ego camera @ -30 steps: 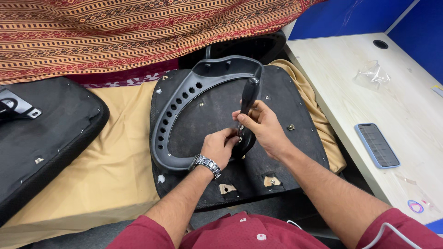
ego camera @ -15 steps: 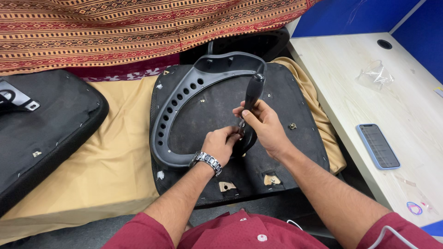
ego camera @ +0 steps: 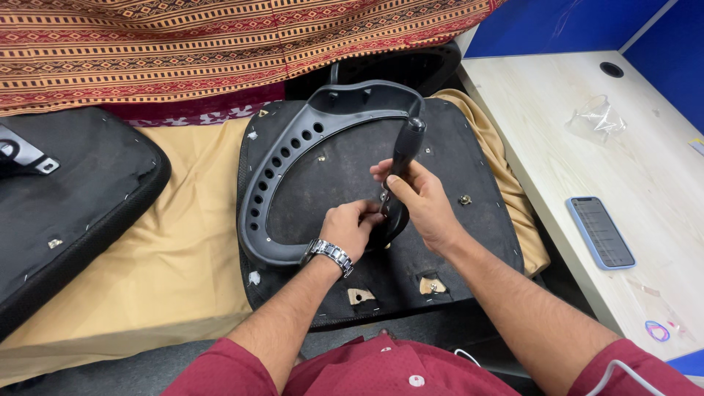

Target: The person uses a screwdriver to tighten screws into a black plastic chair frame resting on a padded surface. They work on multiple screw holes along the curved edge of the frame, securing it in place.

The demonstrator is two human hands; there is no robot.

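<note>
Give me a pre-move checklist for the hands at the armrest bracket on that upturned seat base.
1. Right hand grips the black tool handle: ok.
2. Left hand steadies the work at the tool's lower end: ok.
3. Tool tip seated on a fastener: cannot tell, the fingers hide it.
4. Curved armrest bracket lies flat on the upturned seat base: ok.
5. Seat base supported on the tan cloth: ok.
6. Phone on the desk, apart from the work: ok.
</note>
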